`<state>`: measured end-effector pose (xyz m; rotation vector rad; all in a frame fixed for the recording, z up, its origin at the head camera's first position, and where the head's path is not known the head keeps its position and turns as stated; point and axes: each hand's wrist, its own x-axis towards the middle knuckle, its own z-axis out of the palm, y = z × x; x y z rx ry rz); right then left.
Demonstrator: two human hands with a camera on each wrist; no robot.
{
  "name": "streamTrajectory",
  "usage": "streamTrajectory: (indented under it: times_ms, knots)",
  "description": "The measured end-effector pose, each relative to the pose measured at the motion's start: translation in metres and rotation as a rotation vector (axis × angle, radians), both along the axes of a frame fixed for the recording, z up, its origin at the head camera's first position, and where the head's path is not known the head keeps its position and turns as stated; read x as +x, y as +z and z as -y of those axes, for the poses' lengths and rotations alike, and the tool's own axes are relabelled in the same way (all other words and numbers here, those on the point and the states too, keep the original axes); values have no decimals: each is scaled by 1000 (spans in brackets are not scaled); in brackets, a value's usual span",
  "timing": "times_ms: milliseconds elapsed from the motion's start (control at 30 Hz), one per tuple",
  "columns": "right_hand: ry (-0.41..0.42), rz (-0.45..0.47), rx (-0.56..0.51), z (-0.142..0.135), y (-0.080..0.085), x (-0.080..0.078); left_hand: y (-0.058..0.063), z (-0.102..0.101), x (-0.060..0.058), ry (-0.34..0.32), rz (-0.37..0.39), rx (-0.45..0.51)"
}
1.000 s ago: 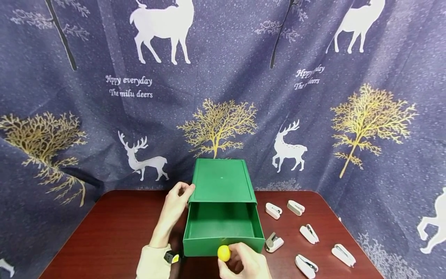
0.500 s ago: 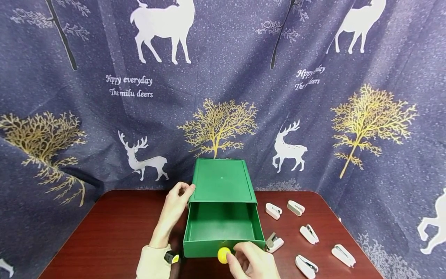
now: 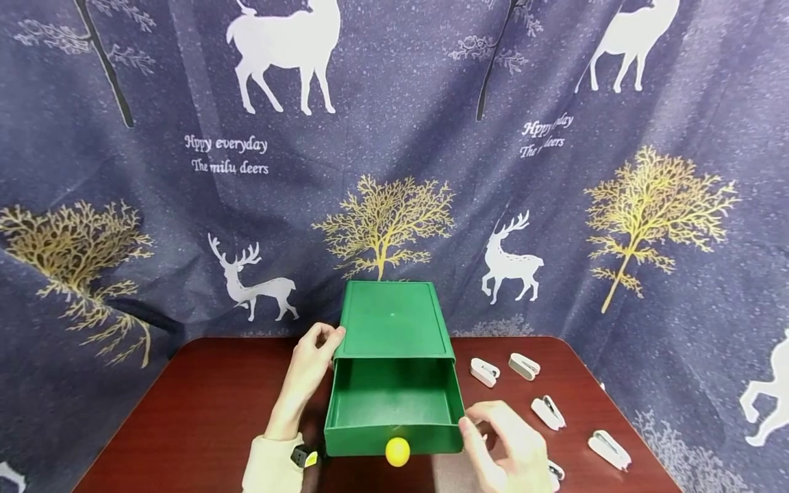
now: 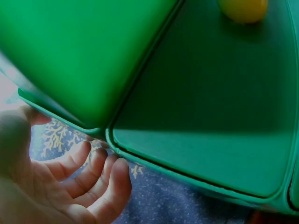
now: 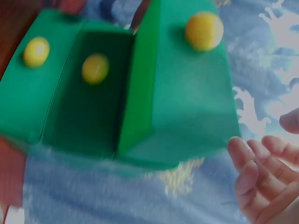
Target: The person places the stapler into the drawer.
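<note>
Evidently, I am busy with the green drawer unit (image 3: 393, 315), its top drawer (image 3: 351, 441) drawn well out, and I judge the step in hand to be the handling of that drawer. The unit stands midway along the far edge of the surface (image 3: 197, 411), with the drawer jutting toward the near edge and a yellow ball knob (image 3: 397, 452) at the middle of its front. My left grip (image 3: 312, 352) is relaxed, fingers resting at the unit's left side, wrapped round nothing. My right grip (image 3: 511, 448) is loosely spread at the drawer's front right corner, holding nothing; whether its fingertips press, I cannot tell. To my mind, the next move calls for steadying the unit on the left while any force on the drawer stays even, lest it skew. White staplers (image 3: 609, 450) lie scattered toward the surface's right edge. Against the earlier frame, where my right grip is at the yellow knob, it is now at the corner, partly covering the nearest stapler; my left grip and the drawer's reach look unchanged.
</note>
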<state>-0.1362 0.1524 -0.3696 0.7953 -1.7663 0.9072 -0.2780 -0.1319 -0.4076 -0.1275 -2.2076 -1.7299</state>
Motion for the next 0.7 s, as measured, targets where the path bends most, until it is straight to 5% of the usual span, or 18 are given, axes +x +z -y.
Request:
streamTrajectory:
  times_ms: [100, 567, 700]
  knots:
    - [-70, -4, 25, -17, 0, -2, -1, 1, 1, 3, 1, 4]
    - [-474, 231, 184, -120, -56, -16, 0, 1, 2, 2, -3, 17]
    - [-506, 238, 199, -148, -70, -23, 0, 0, 2, 3, -1, 12]
